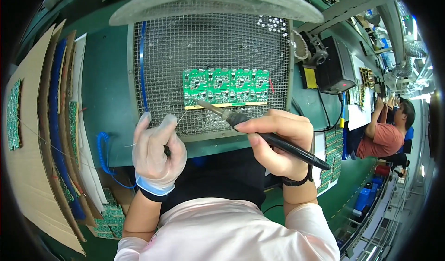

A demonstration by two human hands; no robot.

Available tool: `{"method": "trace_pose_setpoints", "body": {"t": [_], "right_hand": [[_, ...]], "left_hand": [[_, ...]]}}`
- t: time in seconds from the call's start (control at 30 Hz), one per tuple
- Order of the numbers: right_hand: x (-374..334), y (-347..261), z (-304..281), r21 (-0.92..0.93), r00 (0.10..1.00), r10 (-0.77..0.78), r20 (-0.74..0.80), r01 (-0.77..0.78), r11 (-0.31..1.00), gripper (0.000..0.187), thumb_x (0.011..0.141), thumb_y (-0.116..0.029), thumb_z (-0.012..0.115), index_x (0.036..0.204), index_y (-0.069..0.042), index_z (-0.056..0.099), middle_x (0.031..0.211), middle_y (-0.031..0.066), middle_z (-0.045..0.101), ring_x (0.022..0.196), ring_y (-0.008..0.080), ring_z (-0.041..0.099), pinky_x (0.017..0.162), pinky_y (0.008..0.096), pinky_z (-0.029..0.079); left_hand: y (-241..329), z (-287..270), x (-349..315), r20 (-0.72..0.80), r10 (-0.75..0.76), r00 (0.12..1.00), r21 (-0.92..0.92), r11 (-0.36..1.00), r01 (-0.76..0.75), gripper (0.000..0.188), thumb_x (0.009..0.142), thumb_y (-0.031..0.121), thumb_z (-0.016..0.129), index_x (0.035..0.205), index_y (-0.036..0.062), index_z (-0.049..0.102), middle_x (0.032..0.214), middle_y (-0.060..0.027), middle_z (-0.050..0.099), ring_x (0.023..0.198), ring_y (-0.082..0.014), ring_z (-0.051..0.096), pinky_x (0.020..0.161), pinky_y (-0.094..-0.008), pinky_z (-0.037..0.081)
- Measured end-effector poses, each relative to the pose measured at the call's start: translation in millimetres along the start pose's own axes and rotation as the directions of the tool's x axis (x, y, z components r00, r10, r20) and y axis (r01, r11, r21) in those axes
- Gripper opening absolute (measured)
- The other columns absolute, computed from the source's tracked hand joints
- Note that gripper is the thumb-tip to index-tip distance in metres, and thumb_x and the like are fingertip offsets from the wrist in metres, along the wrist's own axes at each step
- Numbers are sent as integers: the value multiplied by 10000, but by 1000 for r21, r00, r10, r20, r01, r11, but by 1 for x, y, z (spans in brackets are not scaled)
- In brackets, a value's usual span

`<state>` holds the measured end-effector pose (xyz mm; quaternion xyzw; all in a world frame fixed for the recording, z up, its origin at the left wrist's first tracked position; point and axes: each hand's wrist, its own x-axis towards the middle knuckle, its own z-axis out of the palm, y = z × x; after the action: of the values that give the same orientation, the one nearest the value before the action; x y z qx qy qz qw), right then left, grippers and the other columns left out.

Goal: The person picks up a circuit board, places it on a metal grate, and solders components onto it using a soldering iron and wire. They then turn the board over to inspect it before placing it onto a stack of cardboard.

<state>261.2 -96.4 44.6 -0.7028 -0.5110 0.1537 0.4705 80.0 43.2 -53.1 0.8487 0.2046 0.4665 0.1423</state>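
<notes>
Head view: mesh tray (162, 48) on bench (111, 75), coworker (382, 139) beyond; left fingers (168, 122) pinch wire (182, 116), right fingers (273, 124) clamp soldering iron (292, 149)

The floor (342, 204) is green (yellow-lined); white lamps (422, 170) glow.

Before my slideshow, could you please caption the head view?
Soldering iron in right hand, wire in left hand, at circuit board.

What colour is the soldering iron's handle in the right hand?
The soldering iron's handle is black; it shows best in the head view.
</notes>
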Motion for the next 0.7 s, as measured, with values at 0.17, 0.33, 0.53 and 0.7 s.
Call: {"method": "trace_pose_setpoints", "body": {"t": [0.17,0.33,0.53,0.7], "right_hand": [[-2,15,-34,-66,968,-196,-157,188,980,210,853,-109,666,1011,0,752,740,56,660,613,98,571,554,234,404],[86,28,-95,-9,875,52,-481,-64,998,295,1028,-240,579,1188,-14,681,955,81,716,685,129,627,640,254,511],[293,180,-166,-717,977,37,-208,-178,674,449,950,-419,670,1181,-34,663,1020,148,727,938,255,694,808,377,545],[357,346,-233,-917,977,-36,-210,-184,354,664,834,-565,728,1246,-52,642,1169,205,691,1042,394,651,948,458,501]], "left_hand": [[2,-3,2,7,-57,998,-29,998,57,288,834,-131,591,1074,1,681,931,-125,720,778,-273,679,973,-490,537],[0,-1,1,20,-67,998,-95,993,69,390,814,-121,545,1169,-9,662,901,-104,708,719,-244,643,989,-508,523],[-12,-22,-3,53,-61,997,-75,995,65,474,779,-107,512,1230,-33,638,943,-132,691,758,-265,642,1030,-541,478],[-33,-37,-9,15,-136,991,200,971,131,496,770,-88,511,1253,-53,621,1017,-164,664,863,-324,633,1035,-557,455]]}}
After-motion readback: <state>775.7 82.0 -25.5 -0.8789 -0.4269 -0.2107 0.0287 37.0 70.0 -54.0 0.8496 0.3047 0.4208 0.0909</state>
